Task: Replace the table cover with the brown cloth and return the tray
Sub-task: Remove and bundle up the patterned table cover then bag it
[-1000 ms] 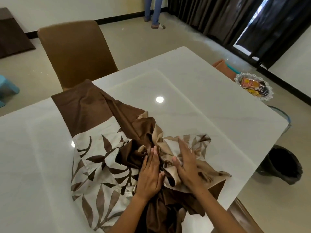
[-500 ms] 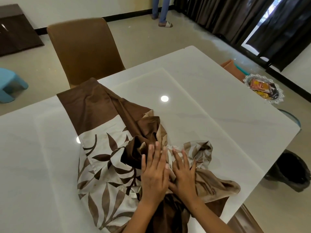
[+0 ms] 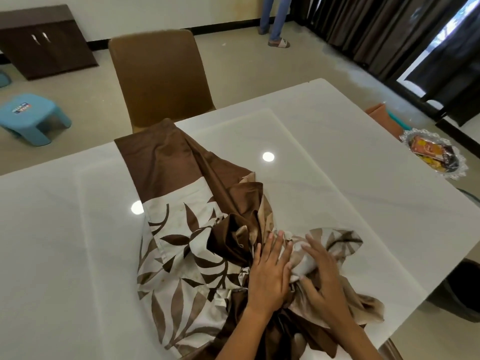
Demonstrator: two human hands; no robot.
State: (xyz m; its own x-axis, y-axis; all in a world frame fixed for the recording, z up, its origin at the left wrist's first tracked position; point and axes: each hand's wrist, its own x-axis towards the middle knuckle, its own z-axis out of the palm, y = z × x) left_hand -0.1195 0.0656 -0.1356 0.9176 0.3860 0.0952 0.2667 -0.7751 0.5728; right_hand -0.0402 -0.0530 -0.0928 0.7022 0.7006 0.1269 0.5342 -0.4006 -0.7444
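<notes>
The brown cloth (image 3: 179, 229), dark brown with a cream panel of leaf prints, lies partly unfolded on the white table (image 3: 337, 178). One strip is spread toward the far edge, and the rest is bunched near the front right. My left hand (image 3: 270, 276) lies flat on the bunched folds with its fingers stretched out. Right beside it, my right hand (image 3: 323, 279) has a cream fold pinched between thumb and fingers. The silver tray (image 3: 461, 165) with snack packets sits beyond the table's right edge; what it rests on is hidden.
A brown chair (image 3: 161, 76) stands at the table's far side. A blue stool (image 3: 33, 118) and a dark cabinet (image 3: 44, 40) are at the left. A person's legs (image 3: 275, 19) stand at the back. A dark bin (image 3: 462, 292) sits on the floor at the right, by the curtains (image 3: 376, 29).
Both hands have come side by side and slid forward over the bunched cloth. The right hand has taken hold of a cream fold, and the bundle has spread a little to the right.
</notes>
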